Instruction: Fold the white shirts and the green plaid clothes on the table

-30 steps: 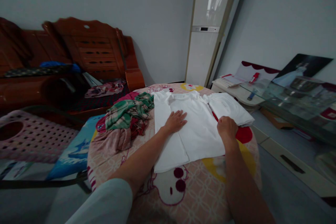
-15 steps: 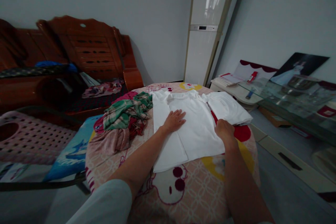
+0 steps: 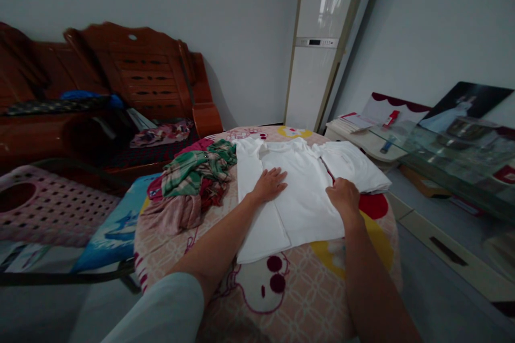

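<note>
A white shirt (image 3: 306,209) lies spread on the round table, its left side folded inward over the body. My left hand (image 3: 270,185) rests flat on the folded part, fingers stretched out. At the shirt's right edge my right hand (image 3: 344,195) is closed, gripping the fabric there. Just beyond that hand sits a folded stack of white clothes (image 3: 354,166). To the left is a heap of crumpled clothes, with a green plaid garment (image 3: 189,171) on top and a dusty-pink garment (image 3: 177,214) in front.
A patterned pink cloth (image 3: 314,289) covers the table. Wooden chairs (image 3: 140,75) stand behind on the left, a pink woven seat (image 3: 60,209) and a blue cushion (image 3: 116,225) nearer. A glass shelf (image 3: 442,161) is on the right; a tall white cabinet unit (image 3: 314,75) stands at the back.
My right hand has shifted slightly inward at the shirt's right edge, drawing the fabric a little. My left hand stays flat on the shirt. The view has turned slightly left.
</note>
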Tool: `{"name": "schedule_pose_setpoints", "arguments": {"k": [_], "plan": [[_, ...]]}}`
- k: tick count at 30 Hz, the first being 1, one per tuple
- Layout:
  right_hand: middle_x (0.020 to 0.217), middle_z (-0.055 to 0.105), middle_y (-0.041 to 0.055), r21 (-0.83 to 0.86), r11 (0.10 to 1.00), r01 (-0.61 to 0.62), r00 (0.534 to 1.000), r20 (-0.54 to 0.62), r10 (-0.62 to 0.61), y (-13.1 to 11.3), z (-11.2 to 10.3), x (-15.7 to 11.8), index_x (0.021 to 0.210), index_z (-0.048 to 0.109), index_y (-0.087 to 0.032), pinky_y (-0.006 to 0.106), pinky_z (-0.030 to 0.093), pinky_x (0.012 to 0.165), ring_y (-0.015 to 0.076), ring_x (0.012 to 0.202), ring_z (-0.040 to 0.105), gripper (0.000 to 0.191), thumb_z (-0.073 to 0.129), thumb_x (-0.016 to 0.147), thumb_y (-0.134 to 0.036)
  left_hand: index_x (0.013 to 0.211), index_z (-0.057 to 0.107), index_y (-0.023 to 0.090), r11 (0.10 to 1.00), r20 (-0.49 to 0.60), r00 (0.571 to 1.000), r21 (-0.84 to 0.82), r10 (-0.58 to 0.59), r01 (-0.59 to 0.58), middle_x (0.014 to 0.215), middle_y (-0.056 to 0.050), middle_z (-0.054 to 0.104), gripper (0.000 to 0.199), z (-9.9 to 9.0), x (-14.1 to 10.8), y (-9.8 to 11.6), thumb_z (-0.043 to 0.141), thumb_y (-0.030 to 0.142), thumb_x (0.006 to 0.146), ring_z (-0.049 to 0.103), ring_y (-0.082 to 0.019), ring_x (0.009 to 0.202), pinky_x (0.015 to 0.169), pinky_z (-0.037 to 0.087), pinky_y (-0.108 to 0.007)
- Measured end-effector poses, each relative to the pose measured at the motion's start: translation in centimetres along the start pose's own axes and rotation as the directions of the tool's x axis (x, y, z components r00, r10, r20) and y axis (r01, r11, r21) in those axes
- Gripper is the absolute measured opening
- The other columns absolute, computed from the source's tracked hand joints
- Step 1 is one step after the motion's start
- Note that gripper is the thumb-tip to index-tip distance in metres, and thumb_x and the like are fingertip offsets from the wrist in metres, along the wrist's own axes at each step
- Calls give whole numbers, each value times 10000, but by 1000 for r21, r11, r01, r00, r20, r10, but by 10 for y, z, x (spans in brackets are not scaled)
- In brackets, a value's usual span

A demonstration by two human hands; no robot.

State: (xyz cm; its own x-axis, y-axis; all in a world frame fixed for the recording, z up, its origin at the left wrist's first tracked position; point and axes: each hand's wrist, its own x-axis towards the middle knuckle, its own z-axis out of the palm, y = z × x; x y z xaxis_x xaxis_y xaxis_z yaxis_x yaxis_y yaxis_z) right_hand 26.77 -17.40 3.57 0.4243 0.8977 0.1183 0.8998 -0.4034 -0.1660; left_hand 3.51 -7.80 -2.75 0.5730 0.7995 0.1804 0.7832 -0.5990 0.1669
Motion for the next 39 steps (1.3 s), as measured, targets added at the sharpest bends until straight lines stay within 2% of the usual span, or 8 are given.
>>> {"name": "schedule_pose_setpoints", "arguments": {"k": [6,11,15,20,23,27,33,39], "plan": [[887,734,101,207,978,29,988,-154,4,-12,-6,-6,899,691,-184,291,439,758,241,890,662,213,510,820,-264,1454,444,255,1000,1,1000,-8,-15,15,1543,-90,396,511,-2,-1,1,422,425,973,354,-271,1430,1175,268,-493],[894,741,88,264,960,95,994,-79,-77,-20,0,-10,868,714,-191,271,442,736,220,871,670,189,539,801,-218,1334,569,207,992,59,997,-112,-58,64,1419,-103,550,452,-15,23,11,550,366,912,521,-247,1302,1099,401,-411],[855,746,76,361,912,197,971,55,-231,-25,6,-12,888,742,-154,235,464,746,186,851,681,223,587,731,-121,1265,632,193,964,25,998,-263,54,-46,1241,-68,680,379,-23,62,39,483,336,948,650,-195,1093,988,478,-298],[828,752,73,427,853,301,909,142,-392,-24,10,-12,854,761,-144,237,486,748,179,821,687,243,606,685,-64,1235,665,224,959,57,983,-237,176,-158,1257,-90,647,386,-14,107,81,575,371,890,621,-240,1122,981,475,-331],[812,752,70,445,840,309,899,152,-411,-21,12,-11,836,763,-149,243,491,740,177,794,687,248,601,675,-53,1185,686,211,989,132,984,-99,120,-107,1318,-145,570,355,-6,128,95,560,361,888,595,-298,1137,949,488,-403],[740,730,42,434,850,297,891,195,-411,-20,17,-10,834,759,-165,238,475,699,170,746,667,272,585,662,-46,1200,659,126,996,74,996,-71,-58,63,1287,-225,558,369,-2,154,102,434,248,935,517,-352,1221,938,483,-462],[854,727,53,350,871,345,873,221,-435,-19,11,-15,924,739,-170,239,446,719,169,814,651,285,602,689,-84,1192,662,45,981,25,993,-149,-118,121,1209,-241,632,375,-11,184,83,474,201,906,582,-321,1157,994,460,-431],[1085,716,93,205,853,480,841,171,-514,-24,-8,-34,1150,666,-175,291,432,893,218,1044,634,414,558,759,-93,1336,593,111,916,-100,955,-326,-279,234,1288,-118,648,558,-31,165,15,487,57,791,614,-228,1144,984,471,-299]]}}
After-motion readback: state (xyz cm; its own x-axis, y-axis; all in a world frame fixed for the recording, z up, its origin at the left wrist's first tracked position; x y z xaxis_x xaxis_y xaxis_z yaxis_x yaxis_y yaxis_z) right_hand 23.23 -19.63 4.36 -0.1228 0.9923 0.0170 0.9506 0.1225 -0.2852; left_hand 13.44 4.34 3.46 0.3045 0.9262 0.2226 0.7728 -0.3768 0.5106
